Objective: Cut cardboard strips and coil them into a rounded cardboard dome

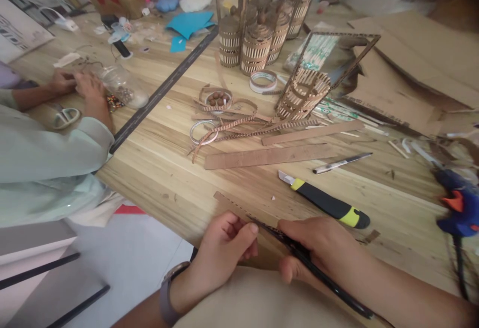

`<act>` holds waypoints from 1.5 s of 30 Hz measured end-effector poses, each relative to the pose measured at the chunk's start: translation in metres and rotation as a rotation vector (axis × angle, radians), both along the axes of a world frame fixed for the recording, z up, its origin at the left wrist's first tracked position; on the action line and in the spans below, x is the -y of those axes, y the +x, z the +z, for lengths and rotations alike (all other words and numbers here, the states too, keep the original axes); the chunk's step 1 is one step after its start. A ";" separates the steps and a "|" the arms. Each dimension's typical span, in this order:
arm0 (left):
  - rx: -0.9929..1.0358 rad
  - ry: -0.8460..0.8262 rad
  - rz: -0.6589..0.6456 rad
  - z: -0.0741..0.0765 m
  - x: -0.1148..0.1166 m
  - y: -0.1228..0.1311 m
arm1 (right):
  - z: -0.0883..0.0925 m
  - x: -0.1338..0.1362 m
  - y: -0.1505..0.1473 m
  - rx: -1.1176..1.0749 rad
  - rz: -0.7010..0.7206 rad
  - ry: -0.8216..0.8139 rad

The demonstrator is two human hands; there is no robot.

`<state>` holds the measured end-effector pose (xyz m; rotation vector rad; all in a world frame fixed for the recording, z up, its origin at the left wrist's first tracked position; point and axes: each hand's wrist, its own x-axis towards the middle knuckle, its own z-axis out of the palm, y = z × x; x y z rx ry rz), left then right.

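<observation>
My left hand (228, 245), with a watch on its wrist, pinches a narrow strip of brown cardboard (229, 202) near the table's front edge. My right hand (322, 248) is wrapped round a pair of black-handled scissors (329, 283), whose dark blades lie along the strip beside my left thumb. Whether the blades are parted is hard to make out. Just beyond my right hand lies a black and yellow utility knife (325, 200), its blade pointing left. Behind it are a pen (342, 163) and a flat cardboard strip (262, 157).
Curled corrugated strips (239, 126), tape rolls (263, 82) and an unfinished cardboard lantern (303, 93) lie further back, before several finished lanterns (258, 43). A blue glue gun (458, 198) is at right. At left, a co-worker's hands (84, 83) are near a clear jar (125, 88) of beads.
</observation>
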<state>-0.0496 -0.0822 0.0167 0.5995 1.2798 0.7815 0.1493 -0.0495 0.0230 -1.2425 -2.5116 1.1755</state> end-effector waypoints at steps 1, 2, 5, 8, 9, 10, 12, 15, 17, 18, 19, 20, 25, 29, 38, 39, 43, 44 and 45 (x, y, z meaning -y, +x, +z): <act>-0.018 0.012 0.025 0.000 0.000 -0.001 | 0.001 0.000 0.000 0.009 0.009 0.019; -0.036 0.029 0.054 0.000 0.000 -0.002 | 0.002 0.000 0.000 0.023 0.018 0.035; -0.066 0.084 0.105 0.002 0.002 -0.003 | 0.006 0.001 0.001 0.057 0.026 0.070; -0.052 0.086 0.072 0.003 0.003 -0.004 | 0.009 0.001 0.001 0.073 0.018 0.073; -0.042 0.084 0.058 0.003 0.004 -0.003 | 0.009 0.001 0.000 0.078 0.023 0.061; -0.031 0.084 0.047 0.003 0.004 -0.003 | 0.010 0.001 0.000 0.081 0.026 0.050; -0.008 0.084 0.033 0.002 0.005 -0.003 | 0.010 0.000 0.000 0.076 0.030 0.028; 0.020 0.076 0.032 0.001 0.005 -0.002 | 0.008 0.001 0.000 0.040 0.011 -0.024; 0.029 0.071 0.025 0.000 0.005 -0.002 | 0.006 0.002 0.000 0.011 -0.001 -0.069; 0.027 0.070 0.023 0.000 0.004 -0.002 | 0.005 0.003 0.000 0.000 -0.005 -0.075; 0.023 0.067 0.019 0.001 0.004 -0.002 | 0.004 0.004 0.001 -0.003 -0.008 -0.074; 0.021 0.061 0.015 0.001 0.004 -0.002 | 0.004 0.004 0.001 -0.002 -0.009 -0.065; 0.020 0.045 0.014 0.003 0.006 -0.002 | 0.006 0.005 0.000 0.039 0.002 -0.017; 0.038 0.044 -0.016 0.003 0.007 -0.002 | 0.011 0.001 -0.004 0.041 -0.008 -0.021; 0.044 0.040 -0.044 0.003 0.007 -0.001 | 0.016 0.001 -0.008 -0.010 -0.035 -0.112; 0.038 0.041 -0.042 0.003 0.007 -0.001 | 0.016 0.001 -0.008 -0.003 -0.030 -0.110; -0.003 0.080 0.028 0.002 0.006 -0.002 | 0.015 0.002 -0.006 0.043 -0.014 -0.087; -0.014 0.097 0.050 0.002 0.006 -0.003 | 0.015 0.002 -0.006 0.055 -0.013 -0.079; -0.022 0.114 0.063 0.002 0.005 -0.003 | 0.014 0.002 -0.006 0.062 -0.013 -0.073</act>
